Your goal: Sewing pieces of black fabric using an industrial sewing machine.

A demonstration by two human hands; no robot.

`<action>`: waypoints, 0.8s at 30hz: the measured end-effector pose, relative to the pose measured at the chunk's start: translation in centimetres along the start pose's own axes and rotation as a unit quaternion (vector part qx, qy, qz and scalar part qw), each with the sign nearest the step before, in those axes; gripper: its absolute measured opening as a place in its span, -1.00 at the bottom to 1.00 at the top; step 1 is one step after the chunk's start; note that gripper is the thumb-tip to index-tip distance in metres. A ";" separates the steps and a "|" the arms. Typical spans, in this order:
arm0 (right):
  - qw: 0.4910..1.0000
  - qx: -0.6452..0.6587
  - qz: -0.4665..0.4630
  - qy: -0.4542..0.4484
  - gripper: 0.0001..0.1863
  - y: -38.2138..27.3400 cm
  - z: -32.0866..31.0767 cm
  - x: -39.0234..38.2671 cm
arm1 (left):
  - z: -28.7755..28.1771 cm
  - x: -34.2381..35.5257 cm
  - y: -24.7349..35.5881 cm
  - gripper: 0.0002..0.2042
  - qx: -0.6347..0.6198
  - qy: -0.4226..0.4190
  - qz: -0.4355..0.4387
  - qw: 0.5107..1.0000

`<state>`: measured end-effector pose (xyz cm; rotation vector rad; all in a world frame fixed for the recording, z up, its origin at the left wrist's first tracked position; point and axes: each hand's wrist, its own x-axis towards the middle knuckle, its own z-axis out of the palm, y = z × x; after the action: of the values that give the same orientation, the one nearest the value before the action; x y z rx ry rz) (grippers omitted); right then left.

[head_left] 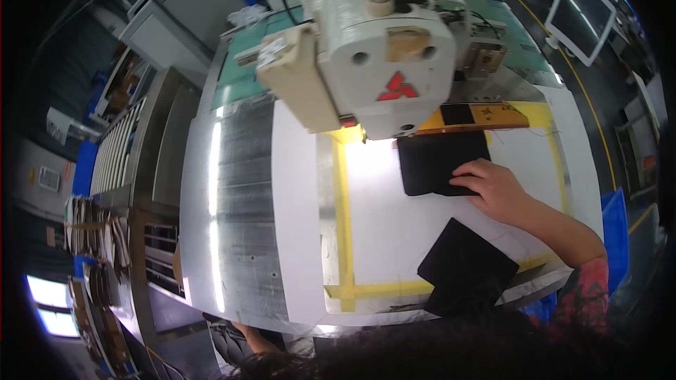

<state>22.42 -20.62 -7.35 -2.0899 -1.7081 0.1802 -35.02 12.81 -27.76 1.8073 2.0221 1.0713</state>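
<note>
My right hand [479,186] rests its slightly bent, separated fingers on a black fabric piece [433,155] beside the machine head [384,63]. The piece lies on a white board [380,232] bordered with yellow tape, just in front of a wooden strip with a dark insert [493,116]. Further black pieces [465,267] lie turned at an angle below my right hand, one over another. At the lower left my left hand [246,334] is partly visible beside black material [222,338] below the table edge; its fingers are hidden.
A steel plate [239,225] forms the left of the worktop. Further left stand metal racks [120,148] and stacked cards or papers [95,232]. A blue bin [612,232] is beyond the right edge. A monitor [579,14] stands at the upper right.
</note>
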 end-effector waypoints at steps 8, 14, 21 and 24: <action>0.973 0.147 0.158 0.081 -0.75 -0.9 -6.3 -2.5 | 0.8 0.5 22.0 -0.72 -0.053 -0.184 0.216 0.957; 0.894 0.086 0.373 0.233 -0.63 5.4 -15.0 -15.4 | 5.0 -2.1 33.7 -0.73 -0.044 -0.450 0.345 0.822; 0.683 -0.443 0.451 0.365 -0.72 2.0 -24.0 -34.5 | 8.6 -4.1 40.7 -0.74 0.063 -0.586 0.379 0.714; 0.694 -0.384 0.476 0.379 -0.73 1.2 -21.1 -40.4 | 8.6 -4.0 42.2 -0.74 0.096 -0.602 0.388 0.691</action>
<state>21.86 -64.72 4.25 -2.7956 -0.0360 -1.1309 3.45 11.17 -7.96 2.4609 0.5458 -0.3747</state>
